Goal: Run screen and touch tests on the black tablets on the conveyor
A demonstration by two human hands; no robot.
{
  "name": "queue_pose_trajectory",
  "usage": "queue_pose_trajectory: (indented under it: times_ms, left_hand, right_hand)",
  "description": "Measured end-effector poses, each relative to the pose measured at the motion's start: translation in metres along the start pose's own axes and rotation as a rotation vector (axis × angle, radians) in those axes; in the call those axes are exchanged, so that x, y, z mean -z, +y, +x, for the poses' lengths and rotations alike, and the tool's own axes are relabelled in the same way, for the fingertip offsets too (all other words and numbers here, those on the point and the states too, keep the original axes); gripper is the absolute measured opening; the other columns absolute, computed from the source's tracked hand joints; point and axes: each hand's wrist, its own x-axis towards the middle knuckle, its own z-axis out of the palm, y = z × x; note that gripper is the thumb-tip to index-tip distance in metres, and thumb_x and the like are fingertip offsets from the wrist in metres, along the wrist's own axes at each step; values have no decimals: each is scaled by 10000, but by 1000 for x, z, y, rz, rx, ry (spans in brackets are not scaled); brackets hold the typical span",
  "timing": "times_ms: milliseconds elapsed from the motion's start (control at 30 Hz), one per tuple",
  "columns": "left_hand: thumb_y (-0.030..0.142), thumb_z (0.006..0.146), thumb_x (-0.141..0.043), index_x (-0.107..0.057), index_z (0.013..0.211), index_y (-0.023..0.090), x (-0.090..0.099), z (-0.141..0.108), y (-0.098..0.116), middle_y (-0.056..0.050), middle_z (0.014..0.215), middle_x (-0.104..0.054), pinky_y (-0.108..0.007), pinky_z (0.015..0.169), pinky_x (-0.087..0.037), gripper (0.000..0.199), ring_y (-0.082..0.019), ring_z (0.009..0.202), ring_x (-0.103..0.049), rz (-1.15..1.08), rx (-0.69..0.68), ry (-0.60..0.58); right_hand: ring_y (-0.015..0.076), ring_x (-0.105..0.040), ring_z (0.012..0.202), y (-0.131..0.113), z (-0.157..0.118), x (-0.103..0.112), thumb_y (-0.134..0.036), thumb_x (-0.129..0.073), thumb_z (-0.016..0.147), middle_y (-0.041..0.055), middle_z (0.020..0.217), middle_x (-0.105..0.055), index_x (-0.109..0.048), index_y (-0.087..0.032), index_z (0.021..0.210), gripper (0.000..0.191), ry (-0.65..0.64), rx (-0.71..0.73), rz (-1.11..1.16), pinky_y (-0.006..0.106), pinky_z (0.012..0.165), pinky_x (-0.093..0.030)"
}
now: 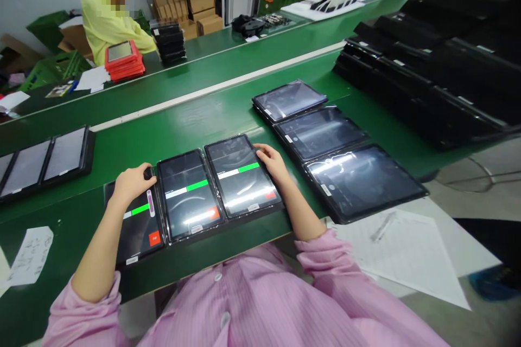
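My left hand (132,187) is closed on the upper right corner of the left tablet (140,236), thumb and fingertips at its edge. That screen has a green bar, a red box and a pink slider. Beside it lies a middle tablet (185,176), with a green bar and a red patch. My right hand (274,165) touches the upper right edge of the right tablet (234,190), fingers partly stretched and slightly apart. Green and white bars cross that screen too. Part of the left tablet is hidden under my left hand and forearm.
Three dark-screened tablets (362,179) lie on the right, near large black stacks (439,76). More tablets (65,154) sit at far left. A paper note (30,255) and printed sheets (407,255) flank me. A person in yellow (101,27) is across the green bench (195,114).
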Motion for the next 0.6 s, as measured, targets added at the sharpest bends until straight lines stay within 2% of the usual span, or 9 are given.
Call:
queue_pose_trajectory:
  times_ms: [267, 433, 533, 600]
  left_hand:
    - [514, 846, -454, -614, 1299, 256, -2, -2, 4, -107, 1011, -768, -366, 727, -502, 546, -363, 964, -713, 10, 2, 45]
    - [499, 825, -495, -641, 1260, 241, 0, 3, 2, -104, 981, -767, -359, 716, -514, 527, -350, 934, -715, 14, -2, 25]
    - [503, 838, -534, -642, 1285, 234, 4, 11, -6, -112, 1111, -757, -393, 834, -537, 533, -351, 1021, -704, -24, -49, -42]
    - [448, 895, -495, -611, 1339, 192, 8, 18, -5, -152, 1212, -725, -496, 988, -489, 526, -372, 1110, -676, -38, -63, -58]
  right_hand:
    - [192, -539, 735, -2, 2, 0, -429, -635, 817, 7, 782, -608, -685, -210, 1125, 382, -21, 3, -4, 334, 734, -468]
    - [180, -512, 700, -1, 4, 2, -426, -646, 804, -13, 731, -560, -677, -214, 1114, 377, -47, -5, 13, 329, 721, -459]
    - [183, -515, 713, 0, 4, 2, -432, -634, 815, -12, 756, -560, -666, -227, 1131, 378, -63, -16, 15, 328, 730, -461]
    - [189, -524, 737, 0, 4, 1, -439, -625, 820, -9, 789, -567, -654, -239, 1135, 375, -60, -20, 23, 329, 743, -463]
